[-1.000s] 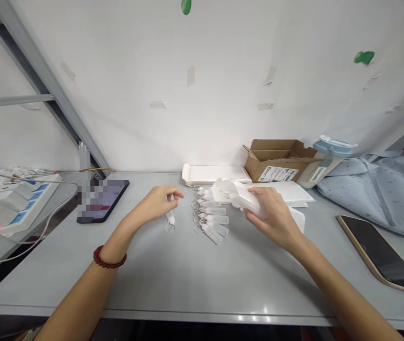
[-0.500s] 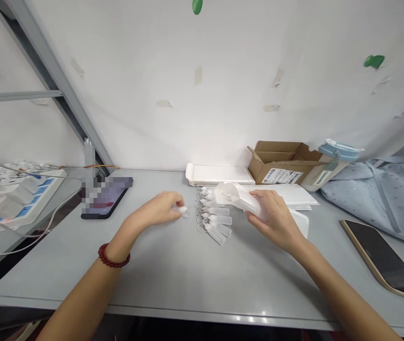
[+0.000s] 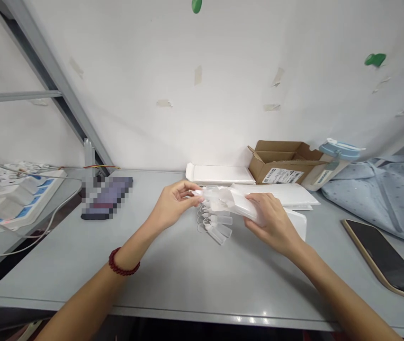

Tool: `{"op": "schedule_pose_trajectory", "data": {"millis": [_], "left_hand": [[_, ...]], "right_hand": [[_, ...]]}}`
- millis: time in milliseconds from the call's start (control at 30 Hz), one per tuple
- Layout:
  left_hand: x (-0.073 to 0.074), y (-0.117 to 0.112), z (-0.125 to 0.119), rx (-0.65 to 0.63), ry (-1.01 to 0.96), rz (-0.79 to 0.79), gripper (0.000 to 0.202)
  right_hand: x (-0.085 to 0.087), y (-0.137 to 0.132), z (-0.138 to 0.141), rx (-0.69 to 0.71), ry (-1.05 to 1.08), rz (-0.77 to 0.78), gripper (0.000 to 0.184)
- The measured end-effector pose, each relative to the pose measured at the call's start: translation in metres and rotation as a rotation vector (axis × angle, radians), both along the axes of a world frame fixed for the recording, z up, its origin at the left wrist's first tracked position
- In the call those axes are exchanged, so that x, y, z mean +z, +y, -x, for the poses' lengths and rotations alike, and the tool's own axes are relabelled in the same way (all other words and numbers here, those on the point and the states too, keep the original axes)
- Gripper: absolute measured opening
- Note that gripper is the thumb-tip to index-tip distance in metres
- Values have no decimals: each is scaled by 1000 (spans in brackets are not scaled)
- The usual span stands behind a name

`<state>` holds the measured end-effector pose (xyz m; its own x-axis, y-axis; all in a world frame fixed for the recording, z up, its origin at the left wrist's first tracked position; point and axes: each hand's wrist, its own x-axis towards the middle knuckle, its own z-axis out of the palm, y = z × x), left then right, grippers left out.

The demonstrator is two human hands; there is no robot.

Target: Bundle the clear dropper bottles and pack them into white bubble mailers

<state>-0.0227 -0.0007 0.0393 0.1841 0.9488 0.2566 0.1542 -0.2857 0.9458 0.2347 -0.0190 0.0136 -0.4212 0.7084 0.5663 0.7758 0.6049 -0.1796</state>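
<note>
My right hand grips a clear plastic bag of small white bottles, held just above the grey table. At the bag's open left end my left hand pinches a small white bottle. Below the bag, a row of several small clear bottles with white caps and wire rings lies on the table. A red bead bracelet is on my left wrist.
A dark phone lies at the left, a power strip with cables beyond it. White flat trays, a cardboard box, a blue-lidded container, blue cloth and a gold-edged phone lie right.
My left hand carried the small bottle from the table's middle rightward and up to the mouth of the bag. My right hand kept hold of the bag.
</note>
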Motion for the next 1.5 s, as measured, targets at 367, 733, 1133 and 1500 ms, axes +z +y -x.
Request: {"op": "schedule_pose_trajectory", "data": {"millis": [367, 733, 1133, 1500], "left_hand": [[-10, -4, -10, 14, 143, -157, 17], [-13, -3, -13, 49, 187, -173, 10], [-19, -8, -24, 66, 220, -176, 6], [-25, -13, -28, -30, 333, -369, 15]], "right_hand": [[1, -4, 4, 48, -6, -18, 40], [1, -4, 3, 42, -7, -33, 39], [0, -8, 8, 90, -34, -8, 40], [0, -11, 12, 165, -46, 14, 47]]}}
